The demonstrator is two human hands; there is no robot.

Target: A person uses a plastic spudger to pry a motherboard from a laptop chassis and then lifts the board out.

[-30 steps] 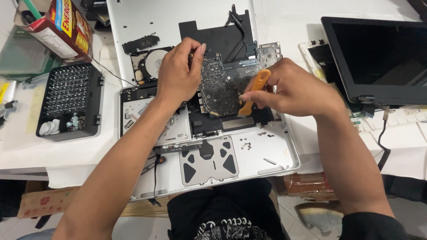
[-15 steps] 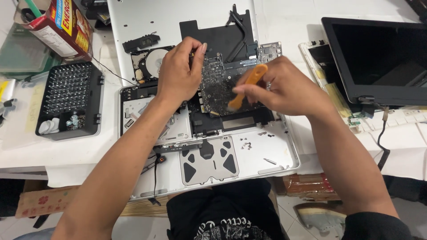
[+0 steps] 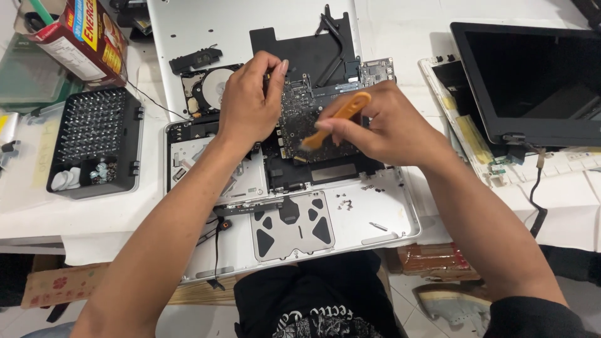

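An opened silver laptop case [image 3: 388,213] lies on the white table, its insides facing up. My left hand [image 3: 247,103] pinches the upper left edge of the dark circuit board [image 3: 300,116] and holds it tilted up from the case. My right hand [image 3: 382,125] grips an orange plastic pry tool [image 3: 338,116], whose tip rests on the board's surface. A round silver hard drive [image 3: 213,84] sits in the case just left of my left hand. Below the board, the underside of the trackpad [image 3: 291,225] shows.
A black tray of screwdriver bits [image 3: 94,141] stands at the left. A cardboard box [image 3: 81,37] lies at the top left. A detached laptop screen [image 3: 532,81] with cables rests at the right. Small loose screws [image 3: 344,203] lie on the case's lower part.
My right hand has moved the orange tool up and leftward across the board, from its right side onto its middle. My left hand has kept its hold on the board.
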